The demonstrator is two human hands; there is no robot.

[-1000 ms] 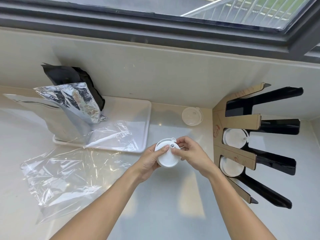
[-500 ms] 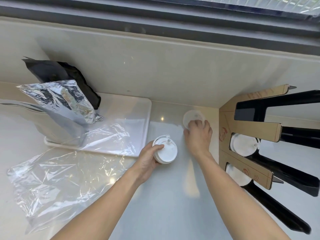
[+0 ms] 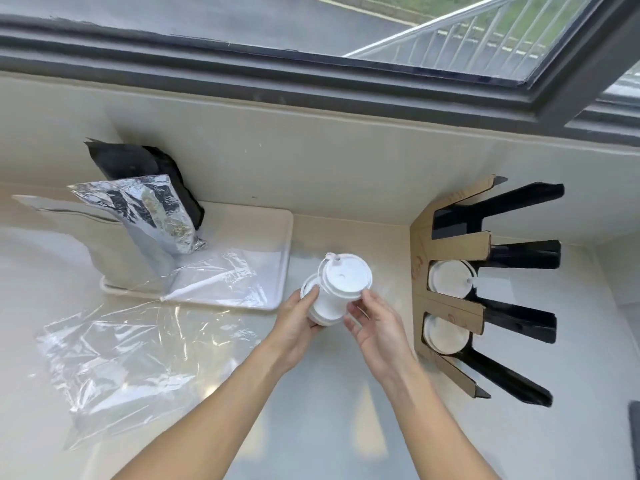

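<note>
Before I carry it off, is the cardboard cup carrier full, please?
Partly full: the carrier holds two lidded cups; its slot nearest the window is empty.

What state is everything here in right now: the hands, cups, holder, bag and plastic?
Left hand: grips the white cup.
Right hand: holds the lid by its rim.
Lid: on top of the white cup; whether pressed home, cannot tell.
Cardboard holder: two lidded cups slotted in, far slot empty.
Foil bag: standing on the tray, crumpled.
Plastic sheet: crumpled, lying on the counter.
</note>
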